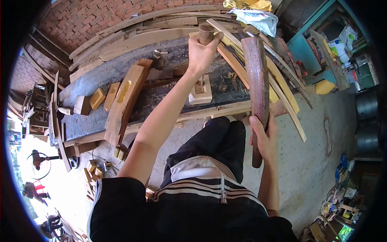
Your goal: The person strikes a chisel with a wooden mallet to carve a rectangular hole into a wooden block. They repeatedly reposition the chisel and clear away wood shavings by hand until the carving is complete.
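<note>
My left hand (201, 51) is closed around the round wooden handle of a chisel (206, 34), whose worn end sticks out above the fist. The hand and forearm hide its blade. Beneath that wrist, a pale wooden block (201, 97) with a cut recess and chips in it sits on the bench's near side. My right hand (264, 135) grips the lower part of a long, dark wooden mallet (256, 72), its thick end pointing away from me. To the left lies a long timber piece (127, 94) with a yellowish slot cut in it.
The dark workbench (92, 121) carries small wooden blocks (82, 105) at its left. Long wooden strips (282, 90) overhang its right side. Planks (141, 42) lie along the brick wall (92, 24). Offcuts (94, 171) and a power strip (118, 153) are at lower left.
</note>
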Motion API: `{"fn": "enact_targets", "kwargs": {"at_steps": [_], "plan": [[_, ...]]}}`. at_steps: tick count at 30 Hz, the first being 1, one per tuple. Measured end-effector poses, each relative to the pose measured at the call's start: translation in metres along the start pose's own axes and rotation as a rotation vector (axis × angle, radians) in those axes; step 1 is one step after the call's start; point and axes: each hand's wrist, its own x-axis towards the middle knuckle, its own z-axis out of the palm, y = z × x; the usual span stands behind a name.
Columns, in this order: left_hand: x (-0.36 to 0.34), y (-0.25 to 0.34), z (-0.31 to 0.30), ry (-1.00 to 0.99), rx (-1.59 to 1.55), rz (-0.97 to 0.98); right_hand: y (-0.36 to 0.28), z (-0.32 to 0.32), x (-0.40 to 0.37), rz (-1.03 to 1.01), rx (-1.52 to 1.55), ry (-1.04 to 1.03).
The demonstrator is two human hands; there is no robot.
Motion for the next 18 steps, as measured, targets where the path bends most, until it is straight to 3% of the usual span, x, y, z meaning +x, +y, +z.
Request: {"fn": "enact_targets", "kwargs": {"at_steps": [2,6,8,11,15,18], "plan": [[-0.006,0.003,0.006,0.027,-0.047,0.111,-0.005,0.002,0.001,-0.040,0.018,-0.002],[-0.005,-0.011,0.007,-0.050,0.007,0.155,-0.048,0.007,0.017,-0.179,0.031,0.079],[-0.012,-0.007,0.011,-0.073,0.053,0.186,-0.071,0.004,0.029,-0.500,0.076,0.095],[-0.017,-0.005,0.011,-0.096,0.080,0.203,-0.093,0.021,0.041,-0.589,0.074,0.130],[-0.020,-0.005,0.009,-0.128,-0.022,0.162,-0.065,0.025,0.073,-0.519,-0.332,-0.089],[-0.016,-0.005,0.005,-0.098,-0.052,0.147,-0.083,0.018,0.070,-0.523,-0.315,-0.086]]}}
